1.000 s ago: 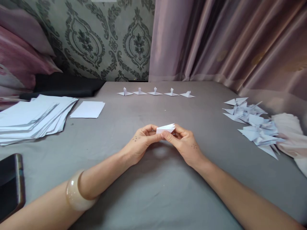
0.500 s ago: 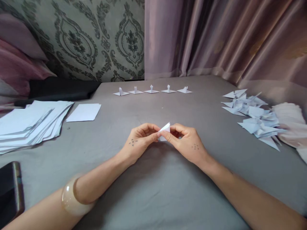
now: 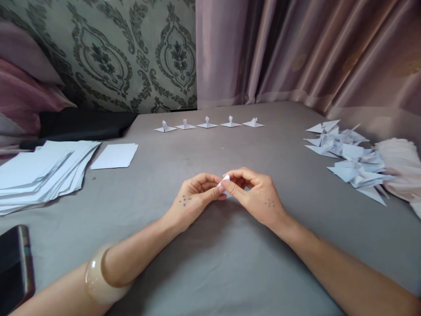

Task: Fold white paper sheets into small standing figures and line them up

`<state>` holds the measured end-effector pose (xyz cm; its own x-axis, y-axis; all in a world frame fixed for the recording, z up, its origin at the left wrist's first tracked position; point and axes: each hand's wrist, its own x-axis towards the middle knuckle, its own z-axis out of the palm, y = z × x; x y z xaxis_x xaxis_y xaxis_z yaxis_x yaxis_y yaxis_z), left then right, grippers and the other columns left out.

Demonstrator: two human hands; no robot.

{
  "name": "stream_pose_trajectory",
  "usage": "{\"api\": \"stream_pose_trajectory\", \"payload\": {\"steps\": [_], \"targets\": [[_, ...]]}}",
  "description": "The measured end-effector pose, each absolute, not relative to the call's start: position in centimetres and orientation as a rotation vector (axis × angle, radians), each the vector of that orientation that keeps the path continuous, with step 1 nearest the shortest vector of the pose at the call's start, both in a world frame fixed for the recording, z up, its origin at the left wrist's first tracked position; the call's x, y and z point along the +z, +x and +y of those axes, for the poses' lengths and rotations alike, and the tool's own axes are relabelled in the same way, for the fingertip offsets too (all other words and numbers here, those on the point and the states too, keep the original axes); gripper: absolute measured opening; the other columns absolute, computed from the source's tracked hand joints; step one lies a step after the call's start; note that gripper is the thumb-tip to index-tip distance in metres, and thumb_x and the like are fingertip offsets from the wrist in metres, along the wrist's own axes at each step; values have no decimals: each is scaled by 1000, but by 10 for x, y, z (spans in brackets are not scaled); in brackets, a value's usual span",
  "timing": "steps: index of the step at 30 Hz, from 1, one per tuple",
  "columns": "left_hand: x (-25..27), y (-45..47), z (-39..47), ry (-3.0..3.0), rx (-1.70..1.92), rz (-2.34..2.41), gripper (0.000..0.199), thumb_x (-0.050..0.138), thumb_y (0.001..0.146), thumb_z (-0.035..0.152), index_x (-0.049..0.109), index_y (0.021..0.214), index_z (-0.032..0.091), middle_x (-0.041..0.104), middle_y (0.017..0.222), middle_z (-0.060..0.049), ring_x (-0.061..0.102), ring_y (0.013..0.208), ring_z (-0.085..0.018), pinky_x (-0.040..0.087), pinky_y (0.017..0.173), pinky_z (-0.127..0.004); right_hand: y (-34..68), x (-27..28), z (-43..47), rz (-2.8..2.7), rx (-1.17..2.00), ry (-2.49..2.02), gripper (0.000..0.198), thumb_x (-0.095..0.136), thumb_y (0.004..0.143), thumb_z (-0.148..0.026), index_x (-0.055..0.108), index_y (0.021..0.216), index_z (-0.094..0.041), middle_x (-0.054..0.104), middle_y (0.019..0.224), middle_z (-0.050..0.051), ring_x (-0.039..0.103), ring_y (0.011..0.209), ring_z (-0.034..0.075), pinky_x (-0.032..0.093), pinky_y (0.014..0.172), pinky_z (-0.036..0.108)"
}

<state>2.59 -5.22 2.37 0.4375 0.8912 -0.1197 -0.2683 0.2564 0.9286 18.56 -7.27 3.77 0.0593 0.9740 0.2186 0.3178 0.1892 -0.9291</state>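
Observation:
A small folded piece of white paper (image 3: 226,179) is pinched between both hands at the middle of the view, above the grey cloth. My left hand (image 3: 198,193) grips its left side with thumb and fingertips. From the right, my right hand (image 3: 256,188) presses its thumb against the paper, its index finger curled over the top. Most of the paper is hidden behind the fingers. Beyond the hands stands a row of folded paper cranes (image 3: 207,123).
Left lie a stack of white sheets (image 3: 66,166), a small pile of square paper (image 3: 115,156) and a phone (image 3: 16,263). A heap of folded paper cranes (image 3: 355,160) lies right, beside pale bunched fabric (image 3: 399,162). Curtains (image 3: 263,48) hang behind.
My right fingers have moved over the paper's upper tip, which stuck up before. Less of the paper shows now, and both hands are closer together.

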Motion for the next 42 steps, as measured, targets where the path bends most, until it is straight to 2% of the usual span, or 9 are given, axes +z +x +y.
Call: {"api": "stream_pose_trajectory", "payload": {"steps": [10, 13, 16, 20, 28, 31, 35, 42], "targets": [[28, 26, -54, 1136, 891, 790, 19, 76, 76, 28, 72, 85, 13, 72, 82, -3, 67, 75, -12, 57, 74, -25, 189, 40, -73, -1538, 784, -1265, 10, 70, 80, -29, 72, 73, -22, 63, 68, -2, 52, 60, 9, 45, 56, 23], [28, 25, -55, 1118, 938, 769, 15, 75, 78, 28, 73, 84, 15, 72, 82, -2, 66, 78, -12, 57, 78, -26, 187, 41, -76, -1552, 733, -1226, 6, 68, 82, -28, 71, 83, -23, 65, 76, -2, 54, 63, 9, 46, 59, 24], [26, 24, -54, 1057, 1027, 744, 12, 73, 81, 29, 72, 85, 18, 71, 83, 0, 66, 81, -12, 56, 82, -26, 184, 42, -81, -1542, 591, -1199, 19, 73, 78, -26, 64, 95, -23, 64, 85, -2, 54, 66, 9, 47, 65, 25], [24, 23, -54, 1046, 1070, 754, 14, 73, 81, 29, 71, 90, 19, 70, 85, 0, 67, 83, -13, 56, 84, -28, 182, 41, -83, -1614, 417, -1147, 12, 69, 81, -18, 61, 86, -23, 59, 83, -3, 51, 70, 9, 45, 66, 25], [28, 27, -60, 1209, 1150, 869, 15, 72, 81, 28, 72, 91, 17, 69, 93, -2, 67, 79, -13, 58, 78, -26, 179, 36, -83, -1613, 424, -1177, 7, 65, 84, -17, 61, 82, -22, 59, 77, -4, 49, 64, 8, 43, 62, 24], [28, 28, -61, 1206, 1189, 830, 21, 72, 81, 26, 65, 99, 19, 71, 91, -2, 67, 83, -15, 58, 78, -28, 178, 36, -84, -1600, 442, -1211, 5, 65, 84, -20, 61, 83, -22, 60, 77, -4, 49, 62, 8, 42, 60, 24], [28, 28, -61, 1239, 1234, 814, 21, 74, 78, 24, 57, 90, 19, 69, 84, 1, 67, 78, -13, 58, 76, -28, 178, 36, -86, -1614, 455, -1240, 4, 64, 85, -21, 61, 84, -23, 61, 78, -3, 49, 62, 9, 42, 59, 25], [28, 28, -62, 1262, 1252, 825, 15, 74, 78, 21, 65, 90, 17, 69, 88, -1, 66, 83, -14, 58, 79, -28, 179, 37, -86, -1651, 412, -1202, 7, 61, 84, -16, 60, 85, -23, 60, 78, -3, 49, 62, 10, 44, 61, 26]]}}
